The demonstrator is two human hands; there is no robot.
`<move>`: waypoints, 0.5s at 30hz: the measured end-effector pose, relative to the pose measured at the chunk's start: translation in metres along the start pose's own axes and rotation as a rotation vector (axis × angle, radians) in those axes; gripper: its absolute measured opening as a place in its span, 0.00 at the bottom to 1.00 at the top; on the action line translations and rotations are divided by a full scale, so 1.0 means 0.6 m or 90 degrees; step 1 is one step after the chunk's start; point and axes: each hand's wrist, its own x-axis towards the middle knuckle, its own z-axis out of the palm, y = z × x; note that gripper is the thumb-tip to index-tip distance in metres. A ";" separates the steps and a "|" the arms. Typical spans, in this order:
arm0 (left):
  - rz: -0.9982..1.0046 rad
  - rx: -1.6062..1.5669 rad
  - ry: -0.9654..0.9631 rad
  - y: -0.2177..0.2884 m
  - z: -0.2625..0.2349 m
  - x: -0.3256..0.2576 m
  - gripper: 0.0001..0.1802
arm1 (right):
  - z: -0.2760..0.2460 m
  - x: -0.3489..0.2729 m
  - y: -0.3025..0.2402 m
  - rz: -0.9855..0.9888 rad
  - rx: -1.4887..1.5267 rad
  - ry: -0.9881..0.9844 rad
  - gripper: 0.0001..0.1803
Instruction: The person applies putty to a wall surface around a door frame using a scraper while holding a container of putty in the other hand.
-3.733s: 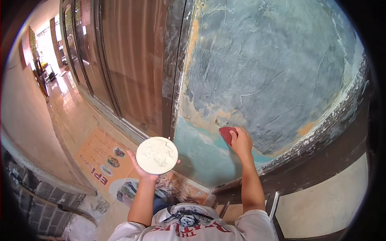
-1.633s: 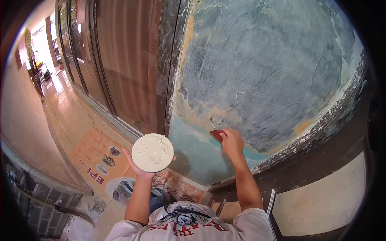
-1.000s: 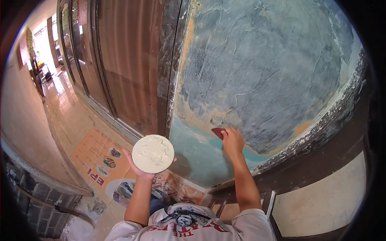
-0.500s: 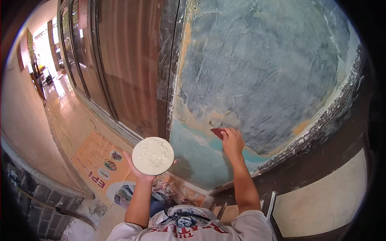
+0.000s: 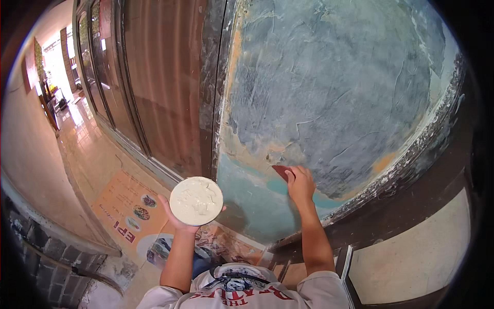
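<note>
My left hand [image 5: 177,217] supports a round tub of cream-white putty [image 5: 196,201] from beneath, its fingers curled round the sides. Ridges and dabs mark the putty's surface. Over to the right, my right hand [image 5: 301,184] pinches a dark red putty scraper [image 5: 281,172], whose thin blade lies at or close to the wall. That wall [image 5: 334,92] carries grey-blue smears of filler over most of its face, with a pale green-turquoise band low down and tan patches at the edges. Whether the blade presses on the wall, I cannot tell.
A brown wooden door panel [image 5: 164,87] in a dark frame stands left of the wall. An orange printed banner [image 5: 121,206] covers part of the floor below. Dark trim with a pale panel [image 5: 411,247] borders the right. Grey blockwork [image 5: 56,257] sits at lower left.
My right hand and the scraper have shifted very slightly right along the wall. The tub in my left hand has barely moved.
</note>
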 end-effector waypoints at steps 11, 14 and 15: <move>0.015 0.038 0.029 -0.001 0.006 0.002 0.57 | 0.018 0.005 -0.024 0.014 -0.039 -0.046 0.10; 0.000 0.051 -0.001 0.001 0.006 0.002 0.58 | 0.008 0.003 -0.016 0.005 0.006 -0.013 0.10; -0.001 0.050 -0.002 0.001 0.006 0.002 0.58 | 0.008 -0.008 -0.010 -0.004 0.015 -0.029 0.10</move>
